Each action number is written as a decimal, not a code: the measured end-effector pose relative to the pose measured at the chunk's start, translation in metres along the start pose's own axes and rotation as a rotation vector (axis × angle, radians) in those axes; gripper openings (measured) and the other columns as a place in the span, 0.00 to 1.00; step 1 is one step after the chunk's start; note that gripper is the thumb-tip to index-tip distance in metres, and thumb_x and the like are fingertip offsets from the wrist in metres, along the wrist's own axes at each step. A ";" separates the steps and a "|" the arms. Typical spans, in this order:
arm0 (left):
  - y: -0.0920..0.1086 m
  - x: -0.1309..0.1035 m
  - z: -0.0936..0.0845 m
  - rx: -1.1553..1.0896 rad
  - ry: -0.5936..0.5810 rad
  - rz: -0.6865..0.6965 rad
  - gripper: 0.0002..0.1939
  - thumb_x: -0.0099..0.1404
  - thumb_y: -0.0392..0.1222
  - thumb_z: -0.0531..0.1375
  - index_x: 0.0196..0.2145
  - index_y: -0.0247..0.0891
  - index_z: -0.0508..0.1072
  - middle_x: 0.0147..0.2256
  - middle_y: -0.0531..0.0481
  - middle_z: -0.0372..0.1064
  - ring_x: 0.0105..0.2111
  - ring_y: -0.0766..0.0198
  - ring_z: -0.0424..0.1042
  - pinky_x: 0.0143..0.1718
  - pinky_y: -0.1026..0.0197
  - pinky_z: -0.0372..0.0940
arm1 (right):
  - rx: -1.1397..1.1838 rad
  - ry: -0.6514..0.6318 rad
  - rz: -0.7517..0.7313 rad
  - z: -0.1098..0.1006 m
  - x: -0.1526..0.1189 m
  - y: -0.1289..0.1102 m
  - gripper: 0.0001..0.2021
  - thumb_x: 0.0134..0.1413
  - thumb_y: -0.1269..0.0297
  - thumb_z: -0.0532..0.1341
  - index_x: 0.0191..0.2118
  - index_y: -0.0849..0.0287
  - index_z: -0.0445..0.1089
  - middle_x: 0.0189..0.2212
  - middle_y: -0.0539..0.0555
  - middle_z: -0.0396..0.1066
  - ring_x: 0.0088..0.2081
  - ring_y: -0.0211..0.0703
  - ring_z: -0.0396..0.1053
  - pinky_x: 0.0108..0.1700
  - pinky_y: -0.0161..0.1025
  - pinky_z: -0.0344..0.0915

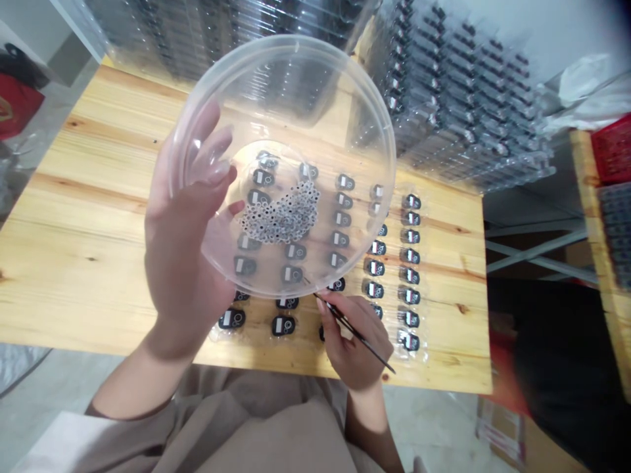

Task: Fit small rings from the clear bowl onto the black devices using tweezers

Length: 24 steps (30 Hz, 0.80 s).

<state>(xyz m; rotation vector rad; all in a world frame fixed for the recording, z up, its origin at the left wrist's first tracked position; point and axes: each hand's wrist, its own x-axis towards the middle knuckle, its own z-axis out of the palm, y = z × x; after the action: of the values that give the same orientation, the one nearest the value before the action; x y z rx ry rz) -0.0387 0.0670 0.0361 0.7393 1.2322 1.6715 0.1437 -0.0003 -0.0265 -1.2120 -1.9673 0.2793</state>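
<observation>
My left hand [185, 243] grips the side of a round clear plastic tub [345, 85], thumb on the near wall and fingers behind it. Many tiny grey rings [280, 215] lie heaped inside the tub. My right hand [357, 338] pinches thin dark tweezers [362, 338], whose tip points at the tub's lower rim. Under the tub, a clear tray holds rows of small black devices [410, 276] with white labels and a round mark. Several of these show only through the tub's plastic, and my right hand hides others.
Tall stacks of clear trays [458, 85] with dark parts stand along the back of the wooden table [89, 217]. At the right are a red crate [614, 151] and a black rounded object [566, 355], perhaps a seat.
</observation>
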 end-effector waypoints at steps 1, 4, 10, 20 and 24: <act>0.000 0.000 0.000 -0.010 -0.001 0.002 0.14 0.56 0.40 0.59 0.39 0.56 0.73 0.51 0.72 0.65 0.62 0.61 0.55 0.50 0.60 0.67 | 0.001 0.005 -0.002 0.000 0.000 0.000 0.11 0.52 0.80 0.61 0.41 0.62 0.69 0.33 0.53 0.76 0.32 0.35 0.71 0.36 0.32 0.68; -0.001 0.000 0.000 -0.029 0.007 0.015 0.14 0.56 0.39 0.59 0.40 0.54 0.74 0.50 0.72 0.66 0.61 0.61 0.57 0.48 0.61 0.68 | 0.000 0.010 -0.004 -0.001 0.000 -0.001 0.11 0.52 0.80 0.61 0.41 0.61 0.69 0.32 0.53 0.76 0.32 0.35 0.71 0.35 0.32 0.68; 0.000 0.000 0.002 0.006 0.025 -0.008 0.14 0.55 0.40 0.59 0.39 0.56 0.74 0.51 0.71 0.66 0.62 0.59 0.55 0.48 0.60 0.69 | 0.004 0.016 0.011 -0.002 -0.001 -0.002 0.12 0.52 0.80 0.61 0.42 0.59 0.69 0.33 0.53 0.76 0.32 0.37 0.72 0.34 0.34 0.69; 0.000 -0.001 0.001 0.027 -0.007 -0.005 0.14 0.57 0.40 0.59 0.39 0.58 0.73 0.52 0.72 0.65 0.63 0.59 0.53 0.55 0.57 0.66 | 0.076 0.024 0.070 -0.006 -0.003 -0.004 0.15 0.50 0.81 0.62 0.43 0.58 0.69 0.34 0.52 0.77 0.31 0.36 0.72 0.33 0.34 0.70; 0.000 -0.001 0.001 0.018 0.028 -0.063 0.15 0.56 0.42 0.59 0.42 0.56 0.73 0.52 0.66 0.67 0.62 0.52 0.54 0.58 0.51 0.61 | 0.079 0.019 0.068 -0.022 -0.006 -0.014 0.17 0.50 0.80 0.62 0.45 0.57 0.69 0.36 0.53 0.77 0.33 0.40 0.74 0.33 0.37 0.70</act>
<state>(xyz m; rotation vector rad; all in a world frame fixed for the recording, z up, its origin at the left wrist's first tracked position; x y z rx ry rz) -0.0373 0.0664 0.0366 0.6840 1.2789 1.6261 0.1517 -0.0169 -0.0074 -1.2276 -1.8840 0.3750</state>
